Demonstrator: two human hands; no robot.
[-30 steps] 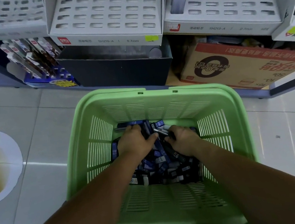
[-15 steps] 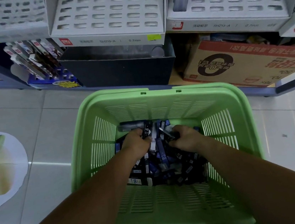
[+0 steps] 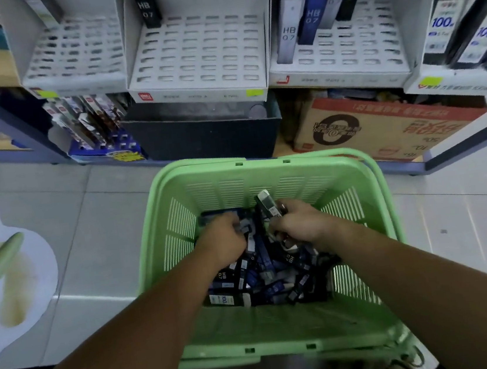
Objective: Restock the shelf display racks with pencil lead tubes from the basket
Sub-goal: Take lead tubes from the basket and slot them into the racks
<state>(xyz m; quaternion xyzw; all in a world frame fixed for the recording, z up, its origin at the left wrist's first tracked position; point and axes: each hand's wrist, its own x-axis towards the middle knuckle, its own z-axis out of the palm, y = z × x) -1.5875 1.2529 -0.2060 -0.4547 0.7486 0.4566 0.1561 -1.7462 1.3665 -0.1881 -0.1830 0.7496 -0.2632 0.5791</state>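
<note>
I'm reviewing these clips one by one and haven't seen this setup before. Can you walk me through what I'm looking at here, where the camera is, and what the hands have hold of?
There is no machine: a person works with bare hands. The single camera sits on their head, looking forward and down, so both forearms reach in from the bottom. A green basket stands on the tiled floor, holding a heap of pencil lead tubes. The left hand is closed in the pile; the right hand grips a few tubes, one dark tube sticking up. Above are white slotted display racks: the middle one holds a single tube, the right one several. A cardboard box sits beneath.
</note>
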